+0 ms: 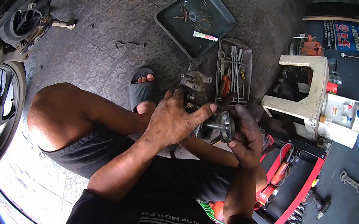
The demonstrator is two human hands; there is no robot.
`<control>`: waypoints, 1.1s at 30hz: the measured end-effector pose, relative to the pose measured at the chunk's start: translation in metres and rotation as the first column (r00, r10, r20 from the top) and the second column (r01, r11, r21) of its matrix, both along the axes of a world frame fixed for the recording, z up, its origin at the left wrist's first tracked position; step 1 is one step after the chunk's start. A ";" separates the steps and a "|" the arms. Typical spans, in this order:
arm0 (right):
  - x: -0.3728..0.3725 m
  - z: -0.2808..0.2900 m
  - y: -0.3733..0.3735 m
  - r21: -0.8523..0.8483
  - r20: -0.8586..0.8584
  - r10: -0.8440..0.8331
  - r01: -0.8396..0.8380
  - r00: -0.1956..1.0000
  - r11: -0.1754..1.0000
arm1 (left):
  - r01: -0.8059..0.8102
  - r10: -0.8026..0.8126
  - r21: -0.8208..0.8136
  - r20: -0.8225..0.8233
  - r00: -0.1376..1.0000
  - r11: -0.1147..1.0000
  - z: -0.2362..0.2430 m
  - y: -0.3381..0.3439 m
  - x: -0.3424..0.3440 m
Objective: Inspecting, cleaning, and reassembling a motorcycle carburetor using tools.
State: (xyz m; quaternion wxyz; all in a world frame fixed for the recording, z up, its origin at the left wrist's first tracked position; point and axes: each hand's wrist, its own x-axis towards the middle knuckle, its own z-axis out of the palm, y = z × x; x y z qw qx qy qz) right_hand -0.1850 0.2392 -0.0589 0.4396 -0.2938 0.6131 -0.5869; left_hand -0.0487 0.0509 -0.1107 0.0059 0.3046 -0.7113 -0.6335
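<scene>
In the head view, the round metal disc and its spring are between the two hands. The left hand bends over dark metal, thumb stretched toward the spring; its fingertips are hidden, so I cannot tell its grip. The right hand is half spread beside the disc, perhaps touching its rim. A metal casting sits near the tool tray.

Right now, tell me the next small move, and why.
Perhaps close the right hand more fully around the round metal disc: that hand is spread by the disc's edge, no firm grip evident, while the left hand sits beside the ribbed shaft.
</scene>
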 end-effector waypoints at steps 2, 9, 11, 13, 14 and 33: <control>0.002 -0.001 -0.002 0.027 -0.053 -0.026 0.027 0.998 0.999 | -0.038 0.038 0.021 0.030 0.999 0.999 -0.006 0.004 -0.002; 0.000 0.009 -0.011 0.114 -0.474 0.146 -0.104 0.869 0.988 | -0.121 0.128 0.251 -0.013 0.992 0.960 -0.014 0.010 -0.004; 0.000 0.018 -0.017 0.219 -0.599 0.250 -0.145 0.761 0.965 | -0.111 0.121 0.273 -0.020 0.992 0.956 -0.018 0.011 -0.005; 0.001 0.026 -0.019 0.237 -0.624 0.254 -0.131 0.739 0.963 | -0.101 0.114 0.294 -0.027 0.993 0.950 -0.018 0.011 -0.006; 0.001 0.029 -0.020 0.258 -0.646 0.263 -0.120 0.716 0.959 | -0.089 0.101 0.293 -0.027 0.994 0.952 -0.017 0.011 -0.007; -0.006 0.040 -0.026 0.280 -0.661 0.333 -0.191 0.673 0.941 | 0.160 -0.188 0.375 0.040 0.981 0.913 -0.012 -0.003 -0.010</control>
